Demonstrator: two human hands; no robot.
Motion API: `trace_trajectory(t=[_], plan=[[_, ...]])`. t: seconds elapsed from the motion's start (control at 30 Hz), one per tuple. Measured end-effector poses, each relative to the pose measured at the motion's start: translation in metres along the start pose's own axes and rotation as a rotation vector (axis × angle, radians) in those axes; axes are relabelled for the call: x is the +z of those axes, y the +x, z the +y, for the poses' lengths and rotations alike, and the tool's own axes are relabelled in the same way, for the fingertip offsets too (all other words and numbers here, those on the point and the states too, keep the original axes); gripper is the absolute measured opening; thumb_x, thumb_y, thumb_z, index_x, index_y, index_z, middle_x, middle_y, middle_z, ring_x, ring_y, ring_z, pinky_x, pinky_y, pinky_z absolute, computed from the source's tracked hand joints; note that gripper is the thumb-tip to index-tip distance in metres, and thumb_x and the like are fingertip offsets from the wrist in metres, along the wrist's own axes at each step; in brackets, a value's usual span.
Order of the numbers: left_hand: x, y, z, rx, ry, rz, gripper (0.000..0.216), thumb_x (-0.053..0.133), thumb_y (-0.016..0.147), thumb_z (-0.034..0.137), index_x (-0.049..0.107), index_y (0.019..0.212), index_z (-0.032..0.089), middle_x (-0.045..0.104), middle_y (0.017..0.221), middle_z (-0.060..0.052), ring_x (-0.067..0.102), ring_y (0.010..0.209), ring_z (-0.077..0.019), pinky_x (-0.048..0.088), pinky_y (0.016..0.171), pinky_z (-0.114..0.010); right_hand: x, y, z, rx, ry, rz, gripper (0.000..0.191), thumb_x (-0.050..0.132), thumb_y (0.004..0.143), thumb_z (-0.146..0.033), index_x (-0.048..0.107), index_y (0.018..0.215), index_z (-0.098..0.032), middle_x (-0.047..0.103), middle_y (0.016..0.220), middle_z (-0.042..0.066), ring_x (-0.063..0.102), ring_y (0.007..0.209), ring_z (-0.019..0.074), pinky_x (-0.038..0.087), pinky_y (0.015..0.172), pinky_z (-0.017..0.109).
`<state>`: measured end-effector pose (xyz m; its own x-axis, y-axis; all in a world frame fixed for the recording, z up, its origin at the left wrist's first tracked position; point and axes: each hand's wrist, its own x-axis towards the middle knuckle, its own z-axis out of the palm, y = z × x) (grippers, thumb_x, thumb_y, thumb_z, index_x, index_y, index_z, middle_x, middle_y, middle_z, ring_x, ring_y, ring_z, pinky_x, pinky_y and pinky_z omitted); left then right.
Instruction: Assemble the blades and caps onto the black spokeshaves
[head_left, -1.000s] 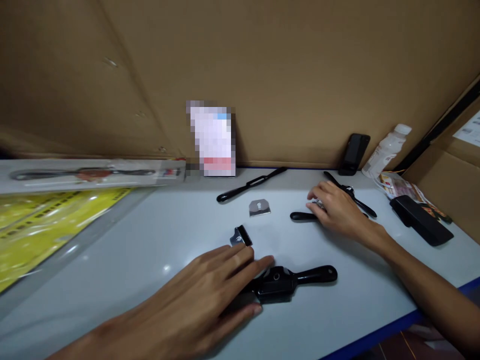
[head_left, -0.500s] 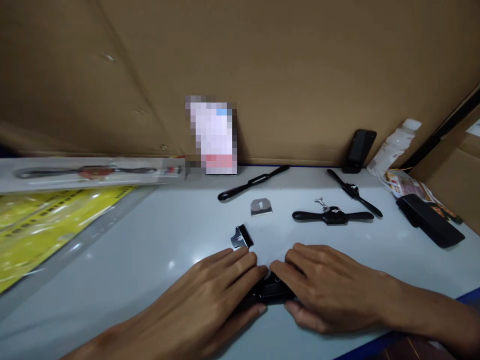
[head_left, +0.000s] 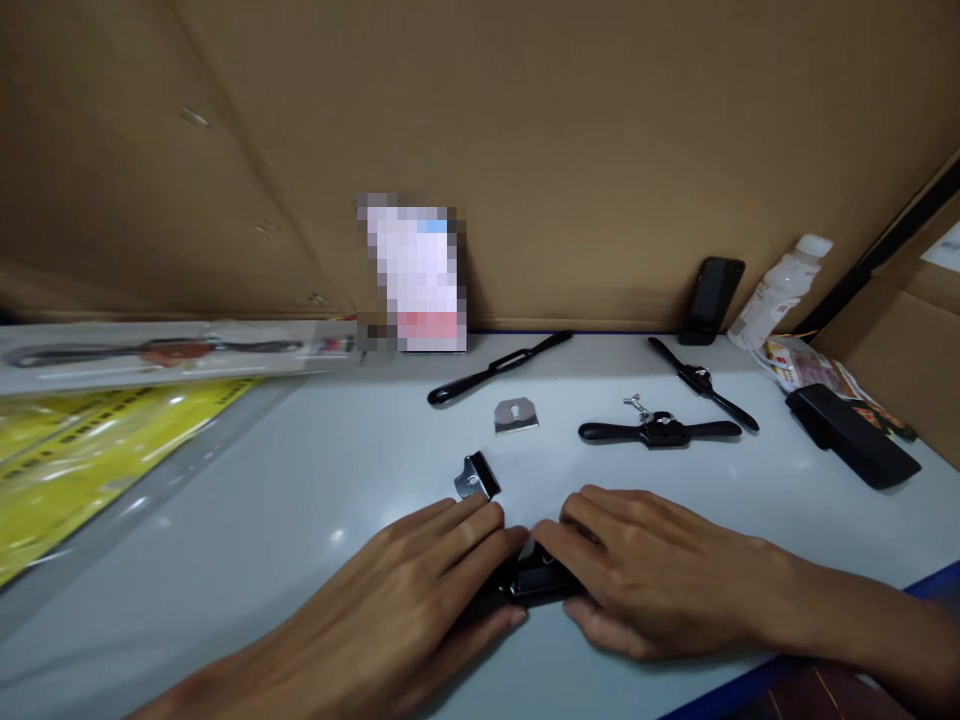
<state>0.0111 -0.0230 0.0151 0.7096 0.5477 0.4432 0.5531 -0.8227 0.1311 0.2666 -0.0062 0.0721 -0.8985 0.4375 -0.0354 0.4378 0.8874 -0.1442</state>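
Observation:
Near the front of the table, my left hand [head_left: 439,575] and my right hand [head_left: 637,570] are closed around the two ends of a black spokeshave [head_left: 541,582]. Its middle shows between them; my fingers cover both handles. Just beyond my left fingertips lies a dark metal cap piece [head_left: 477,476] with a hole. Past that sits a flat silver blade [head_left: 516,414] with a keyhole slot. A bare black spokeshave body [head_left: 499,368] rests farther back. To the right are two more black spokeshaves [head_left: 660,430], one with a silver thumbscrew [head_left: 634,402] beside it.
A packaged spokeshave [head_left: 157,352] and yellow plastic packaging [head_left: 90,470] lie on the left. A pixelated upright panel [head_left: 424,280] leans on the cardboard wall [head_left: 562,150]. On the right stand a dark phone-like device [head_left: 712,300] and a plastic bottle [head_left: 780,290], near a black object [head_left: 855,435].
The whole view has shifted slightly, so the things on the table appear a little farther left. Both hands keep their grip on the spokeshave.

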Motion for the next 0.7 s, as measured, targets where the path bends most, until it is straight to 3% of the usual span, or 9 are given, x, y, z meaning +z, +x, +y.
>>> trace_trajectory(t=[0.1, 0.2, 0.3, 0.33, 0.53, 0.63, 0.7], plan=[[0.001, -0.005, -0.002, -0.013, 0.014, -0.020, 0.028, 0.041, 0.115, 0.034, 0.062, 0.126, 0.019, 0.078, 0.105, -0.009, 0.076, 0.089, -0.0274, 0.064, 0.073, -0.040, -0.004, -0.006, 0.021, 0.054, 0.086, 0.178, 0.029, 0.065, 0.105, -0.032, 0.069, 0.125, -0.012, 0.073, 0.108, 0.013, 0.067, 0.091, 0.0243, 0.055, 0.079, 0.036], [0.001, -0.010, -0.003, -0.015, 0.029, -0.044, 0.028, 0.046, 0.114, 0.034, 0.061, 0.133, 0.020, 0.078, 0.113, -0.010, 0.077, 0.100, -0.0286, 0.066, 0.084, -0.043, -0.010, -0.013, 0.059, 0.304, -0.002, 0.403, 0.019, 0.057, 0.106, -0.020, 0.075, 0.110, -0.015, 0.074, 0.105, 0.013, 0.067, 0.095, 0.0251, 0.051, 0.085, 0.037], [-0.001, -0.012, -0.004, -0.018, 0.024, -0.049, 0.028, 0.050, 0.112, 0.032, 0.062, 0.134, 0.020, 0.078, 0.116, -0.010, 0.077, 0.104, -0.0288, 0.066, 0.086, -0.043, -0.017, -0.020, 0.099, 0.629, -0.070, 0.385, 0.016, 0.061, 0.099, -0.014, 0.076, 0.094, -0.018, 0.077, 0.098, 0.010, 0.067, 0.095, 0.0266, 0.047, 0.083, 0.036], [-0.001, -0.011, -0.003, -0.020, 0.016, -0.045, 0.027, 0.051, 0.111, 0.031, 0.063, 0.133, 0.020, 0.078, 0.115, -0.009, 0.077, 0.101, -0.0283, 0.066, 0.084, -0.043, -0.018, -0.021, 0.110, 0.670, -0.071, 0.377, 0.017, 0.062, 0.097, -0.013, 0.077, 0.091, -0.018, 0.078, 0.098, 0.011, 0.068, 0.095, 0.0273, 0.046, 0.083, 0.036], [-0.003, -0.001, 0.001, -0.012, 0.018, 0.007, 0.027, 0.048, 0.110, 0.029, 0.071, 0.121, 0.019, 0.079, 0.106, -0.010, 0.076, 0.087, -0.0269, 0.064, 0.072, -0.039, -0.005, -0.015, 0.134, 0.795, 0.008, 0.332, 0.012, 0.069, 0.096, -0.021, 0.080, 0.100, -0.018, 0.081, 0.095, 0.008, 0.070, 0.084, 0.0232, 0.044, 0.075, 0.031], [-0.003, 0.001, 0.001, 0.000, 0.037, 0.007, 0.031, 0.042, 0.112, 0.029, 0.070, 0.120, 0.017, 0.080, 0.105, -0.011, 0.076, 0.085, -0.0269, 0.064, 0.070, -0.040, 0.008, -0.007, 0.132, 0.855, 0.044, 0.322, 0.018, 0.077, 0.093, -0.035, 0.079, 0.093, -0.018, 0.080, 0.087, 0.008, 0.069, 0.077, 0.0241, 0.040, 0.067, 0.031], [-0.003, 0.001, 0.001, 0.003, 0.032, 0.011, 0.030, 0.043, 0.112, 0.028, 0.070, 0.121, 0.017, 0.080, 0.106, -0.011, 0.076, 0.086, -0.0268, 0.063, 0.071, -0.039, 0.013, -0.004, 0.131, 0.852, 0.083, 0.318, 0.015, 0.077, 0.092, -0.033, 0.077, 0.086, -0.018, 0.078, 0.082, 0.006, 0.068, 0.074, 0.0222, 0.039, 0.065, 0.030]])
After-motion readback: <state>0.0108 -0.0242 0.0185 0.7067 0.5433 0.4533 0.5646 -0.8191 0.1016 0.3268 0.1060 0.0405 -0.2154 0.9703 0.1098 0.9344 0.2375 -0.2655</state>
